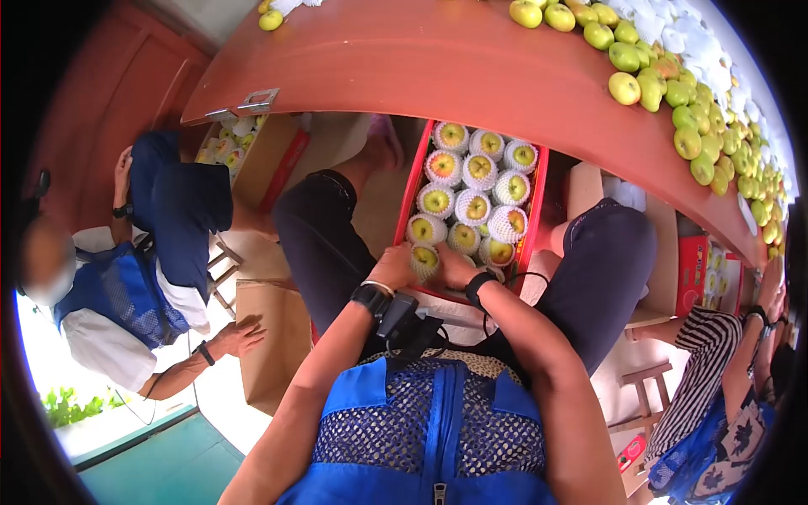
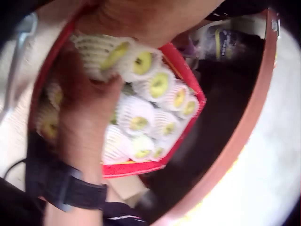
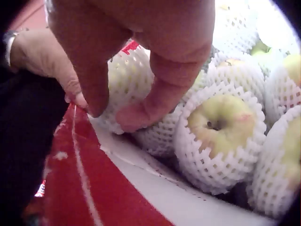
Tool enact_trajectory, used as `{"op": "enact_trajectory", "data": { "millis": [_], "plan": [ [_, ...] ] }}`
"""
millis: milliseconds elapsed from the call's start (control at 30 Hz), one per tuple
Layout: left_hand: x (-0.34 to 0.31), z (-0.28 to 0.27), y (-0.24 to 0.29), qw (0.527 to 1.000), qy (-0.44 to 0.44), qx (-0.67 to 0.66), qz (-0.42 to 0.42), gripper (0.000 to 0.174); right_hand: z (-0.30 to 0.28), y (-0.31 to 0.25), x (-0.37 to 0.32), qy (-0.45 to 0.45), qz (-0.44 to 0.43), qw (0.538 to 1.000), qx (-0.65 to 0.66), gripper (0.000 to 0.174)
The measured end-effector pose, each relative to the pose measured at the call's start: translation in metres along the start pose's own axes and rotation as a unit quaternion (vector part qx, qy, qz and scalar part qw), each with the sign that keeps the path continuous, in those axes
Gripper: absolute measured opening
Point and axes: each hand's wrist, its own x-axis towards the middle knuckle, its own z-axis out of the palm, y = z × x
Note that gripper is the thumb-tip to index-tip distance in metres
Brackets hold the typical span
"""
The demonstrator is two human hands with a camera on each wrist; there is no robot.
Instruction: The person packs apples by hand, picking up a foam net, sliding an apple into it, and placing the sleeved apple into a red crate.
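A red box [image 1: 539, 195] between the person's knees holds rows of apples [image 1: 478, 172] in white foam nets. At its near left corner, the left hand [image 1: 391, 268] pinches the rim [image 3: 75, 110] with its fingertips. Beside it, the right hand [image 1: 457, 268] curls its thumb and fingers round a netted apple [image 3: 127, 82] down in the same corner. Part of that apple is hidden by the fingers. The left wrist view shows the right hand [image 2: 89, 99] over the netted apples, somewhat blurred, with the left hand [image 2: 146, 19] across the top.
A red-brown table [image 1: 404, 59] curves just beyond the box, with loose apples [image 1: 624, 57] and white foam nets [image 1: 686, 38] at its right. A seated person [image 1: 126, 295] is at the left near a cardboard box [image 1: 269, 337]. Another person [image 1: 707, 379] sits at the right.
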Motion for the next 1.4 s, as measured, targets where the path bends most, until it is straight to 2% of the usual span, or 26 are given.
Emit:
{"op": "enact_trajectory", "data": {
  "millis": [100,200,300,367,400,467,500,600,667,767,800,900,1000,1200,1267,1300,1333,1400],
  "plan": [
    [0.002,0.010,0.009,0.999,0.017,0.026,-0.032,0.061,-0.011,-0.016,-0.004,0.008,-0.001,1.000,-0.004,0.076],
    [0.007,0.005,0.014,0.999,-0.014,0.002,-0.035,0.057,-0.005,-0.012,0.002,0.027,-0.037,0.998,-0.038,0.072],
    [0.007,0.017,0.008,0.997,0.052,0.011,-0.050,0.052,0.010,-0.003,0.007,0.078,-0.075,0.990,-0.087,0.065],
    [0.009,0.025,0.010,0.994,0.048,0.072,-0.060,0.051,0.024,0.000,0.011,0.110,-0.085,0.981,-0.135,0.062],
    [0.011,0.024,0.011,0.991,0.051,0.102,-0.065,0.051,0.025,-0.002,0.014,0.096,-0.057,0.984,-0.140,0.061],
    [0.011,0.019,0.012,0.991,0.057,0.118,-0.012,0.054,0.023,-0.010,0.015,0.063,-0.002,0.986,-0.153,0.058],
    [0.010,0.015,0.012,0.990,0.059,0.127,0.016,0.055,0.022,-0.015,0.011,0.063,-0.007,0.989,-0.136,0.058],
    [0.011,0.001,0.005,0.999,-0.031,0.032,0.000,0.055,0.010,-0.027,-0.004,0.074,-0.023,0.992,-0.095,0.057],
    [0.003,-0.001,0.016,0.999,-0.007,0.026,-0.040,0.052,0.004,-0.033,-0.013,0.082,-0.044,0.992,-0.081,0.057],
    [-0.006,-0.015,0.038,0.995,-0.005,0.039,-0.088,0.055,0.000,-0.045,-0.018,0.064,0.016,0.996,-0.064,0.057],
    [-0.007,-0.017,0.045,0.994,-0.014,0.046,-0.101,0.057,0.001,-0.044,-0.020,0.070,0.010,0.996,-0.060,0.058],
    [-0.005,-0.025,0.047,0.995,0.087,0.006,-0.050,0.052,0.004,-0.035,-0.017,0.081,-0.023,0.995,-0.049,0.059],
    [0.009,-0.017,0.046,0.996,0.085,-0.017,-0.035,0.058,0.008,-0.017,-0.009,0.075,-0.063,0.994,-0.038,0.062],
    [0.003,-0.004,0.048,0.987,0.055,0.153,0.013,0.065,-0.004,-0.037,-0.021,0.045,-0.038,0.998,-0.036,0.069],
    [0.001,0.000,0.039,0.986,0.088,0.119,0.074,0.064,-0.014,-0.051,-0.028,0.037,-0.042,0.997,-0.060,0.069],
    [0.001,0.003,0.035,0.984,0.107,0.101,0.102,0.063,-0.007,-0.045,-0.023,0.061,-0.040,0.995,-0.063,0.066],
    [0.007,0.009,0.030,0.987,0.117,-0.001,0.107,0.062,0.004,-0.034,-0.014,0.084,-0.040,0.993,-0.067,0.063],
    [0.021,0.012,0.025,0.963,0.135,-0.200,0.117,0.060,0.006,-0.036,-0.010,0.112,-0.028,0.992,-0.048,0.056]
  ]
}}
